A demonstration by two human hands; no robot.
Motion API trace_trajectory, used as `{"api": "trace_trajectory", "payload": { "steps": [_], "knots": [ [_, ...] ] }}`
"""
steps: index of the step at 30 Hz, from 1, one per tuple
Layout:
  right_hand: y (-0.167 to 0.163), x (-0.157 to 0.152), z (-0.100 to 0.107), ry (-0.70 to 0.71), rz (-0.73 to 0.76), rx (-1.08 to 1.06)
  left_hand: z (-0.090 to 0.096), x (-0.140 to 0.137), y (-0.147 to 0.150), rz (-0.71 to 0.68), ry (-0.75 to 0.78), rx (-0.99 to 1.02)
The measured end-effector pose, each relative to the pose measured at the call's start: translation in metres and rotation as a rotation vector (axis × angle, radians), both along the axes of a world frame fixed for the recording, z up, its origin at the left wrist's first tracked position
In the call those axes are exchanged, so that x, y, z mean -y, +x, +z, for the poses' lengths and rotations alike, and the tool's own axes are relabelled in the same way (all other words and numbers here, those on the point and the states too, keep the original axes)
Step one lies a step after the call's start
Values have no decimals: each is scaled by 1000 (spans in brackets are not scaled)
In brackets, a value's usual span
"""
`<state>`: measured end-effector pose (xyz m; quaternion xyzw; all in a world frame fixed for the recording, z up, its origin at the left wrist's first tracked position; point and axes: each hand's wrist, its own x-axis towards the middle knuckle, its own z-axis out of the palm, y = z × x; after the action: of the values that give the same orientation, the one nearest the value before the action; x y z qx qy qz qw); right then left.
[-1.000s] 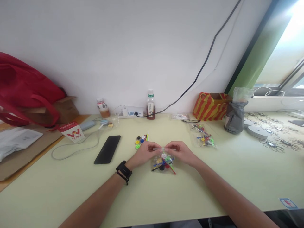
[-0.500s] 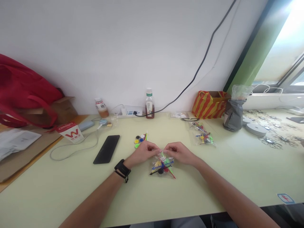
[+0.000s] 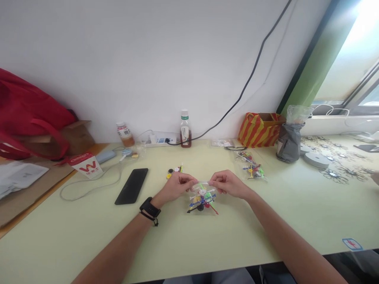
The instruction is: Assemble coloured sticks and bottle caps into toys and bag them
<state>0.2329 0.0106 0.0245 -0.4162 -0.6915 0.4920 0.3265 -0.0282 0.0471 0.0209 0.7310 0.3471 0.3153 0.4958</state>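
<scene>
A clear plastic bag (image 3: pixel 202 200) hangs between my two hands, its lower part near the tabletop. Inside it are several small colourful plastic pieces, some shaped like arrows and some like round discs. My left hand (image 3: pixel 177 188), with a black watch on the wrist, pinches the bag's upper left edge. The upper right edge is pinched by my right hand (image 3: pixel 229 184). Just behind my left hand lie loose round pieces (image 3: pixel 169 173) in black, yellow and white and thin sticks, partly hidden by the hand.
A black phone (image 3: pixel 132 186) lies left of my left arm. Beyond my right hand are more bags of colourful pieces (image 3: pixel 255 171). Along the wall stand a dark drink bottle (image 3: pixel 185 134), a power strip (image 3: pixel 161 139), a striped bag (image 3: pixel 260 130) and a grey bag (image 3: pixel 288 144).
My hands have moved apart, stretching the bag's top edge wider between them. The bag's lower end has risen slightly. Both hands keep their pinch.
</scene>
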Motion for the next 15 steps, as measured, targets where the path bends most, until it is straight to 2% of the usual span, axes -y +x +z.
{"api": "trace_trajectory", "payload": {
  "steps": [2,7,10,13,15],
  "knots": [
    [1,0,0,-2,-8,-10,-1,-1,-1,-11,8,-7],
    [1,-3,0,46,-84,-27,-6,-5,-4,145,67,-8],
    [3,-7,-3,89,-133,-31,-7,-7,-5,179,98,28],
    [7,-11,-6,146,-296,-67,-5,-13,-12,242,91,75],
    [11,-12,-7,191,-450,-120,-4,-23,-21,383,114,116]
  ]
}}
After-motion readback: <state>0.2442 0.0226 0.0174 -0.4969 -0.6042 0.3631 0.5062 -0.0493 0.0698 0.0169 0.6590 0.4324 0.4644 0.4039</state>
